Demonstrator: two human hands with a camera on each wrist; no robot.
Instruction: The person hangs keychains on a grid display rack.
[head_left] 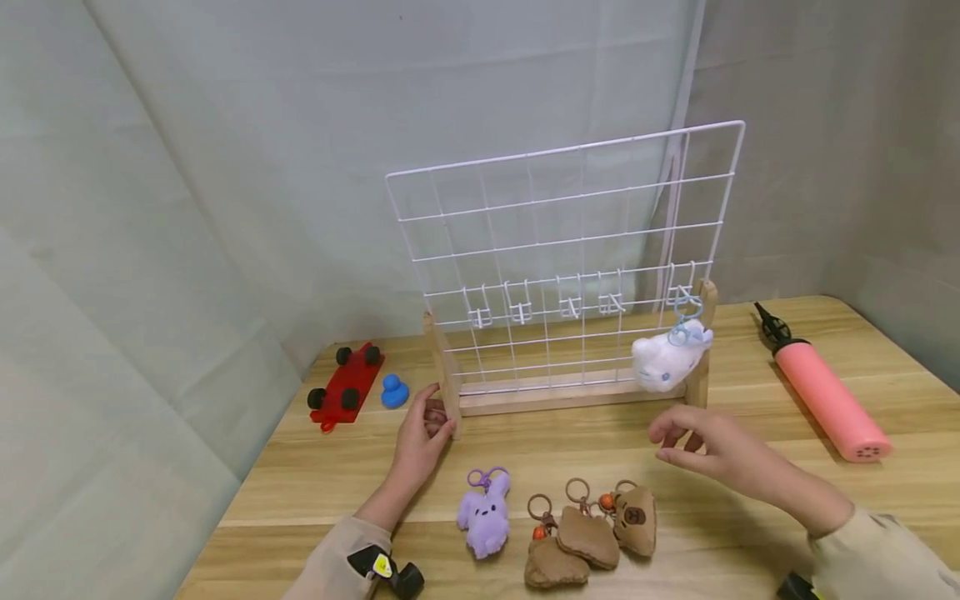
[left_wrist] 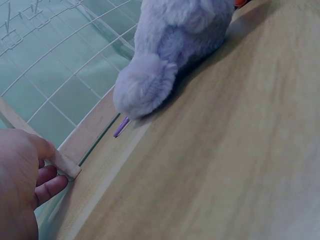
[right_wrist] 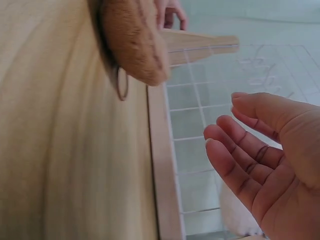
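A white wire grid rack [head_left: 558,250] stands upright in a wooden base. My left hand [head_left: 422,433] holds the left wooden post [head_left: 442,367] near its foot, thumb and fingers on either side. My right hand [head_left: 708,446] hovers empty over the table in front of the rack's right end, fingers loosely bent and thumb apart. Close beyond it, a white plush keychain [head_left: 667,360] hangs by a blue ring from the rightmost hook. A purple plush keychain [head_left: 485,517] and several brown plush keychains [head_left: 588,536] lie on the table between my arms.
White hooks [head_left: 521,308] line one bar of the grid. A red toy skateboard [head_left: 352,383], upside down, and a small blue object [head_left: 393,392] lie left of the rack. On the right lies a pink hand pump [head_left: 828,400] with a black nozzle.
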